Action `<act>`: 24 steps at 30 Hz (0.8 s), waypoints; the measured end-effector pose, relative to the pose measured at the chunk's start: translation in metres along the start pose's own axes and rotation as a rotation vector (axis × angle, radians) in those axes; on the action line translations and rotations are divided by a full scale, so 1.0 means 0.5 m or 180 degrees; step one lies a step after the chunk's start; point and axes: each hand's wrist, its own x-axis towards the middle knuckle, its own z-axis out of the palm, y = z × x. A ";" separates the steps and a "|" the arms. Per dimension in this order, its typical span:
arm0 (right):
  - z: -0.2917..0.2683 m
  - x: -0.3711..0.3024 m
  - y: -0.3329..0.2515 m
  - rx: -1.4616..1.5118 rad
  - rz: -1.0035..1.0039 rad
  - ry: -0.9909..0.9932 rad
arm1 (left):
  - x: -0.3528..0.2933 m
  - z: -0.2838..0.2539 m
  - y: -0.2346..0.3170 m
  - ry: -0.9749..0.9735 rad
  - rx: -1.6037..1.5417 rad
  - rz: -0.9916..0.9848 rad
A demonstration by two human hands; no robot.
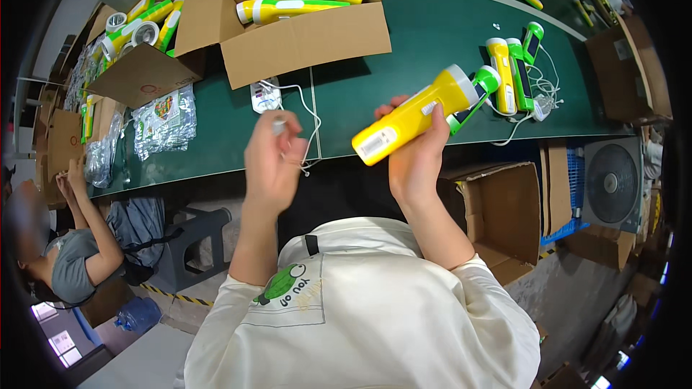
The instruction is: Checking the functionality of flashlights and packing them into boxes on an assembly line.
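Observation:
My right hand (422, 155) is wrapped round a yellow flashlight (411, 121) with a white head, tilted so that the head points up and to the right. A pale label shows near its tail. To its left, my left hand (272, 162) is raised with curled fingers, slightly blurred. Something small and whitish shows at its fingertips, too unclear to name. Behind that hand, a white power strip (265, 96) lies on the green table, and a thin white cable (317, 119) loops down to the table's near edge. A green flashlight (476, 99) lies partly behind the held one.
An open cardboard box (306, 39) holds several flashlights; another box (148, 75) with more stands left. Clear plastic bags (164, 122) lie nearby. More flashlights (500, 75) and tangled white cables (548, 97) are at right. Below are an empty carton (504, 209) and a fan (611, 184). A co-worker (79, 245) sits left.

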 end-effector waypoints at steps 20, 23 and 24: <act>0.012 -0.027 0.065 0.0439 -0.0522 -0.0893 | 0.029 0.070 0.042 -0.0361 -0.0630 -0.1249; 0.020 -0.038 0.059 0.0504 -0.0372 -0.0740 | 0.021 0.051 0.027 -0.0159 -0.0641 -0.1027; 0.023 -0.040 0.056 0.0544 -0.0249 -0.0611 | 0.020 0.048 0.018 -0.0158 -0.0639 -0.1028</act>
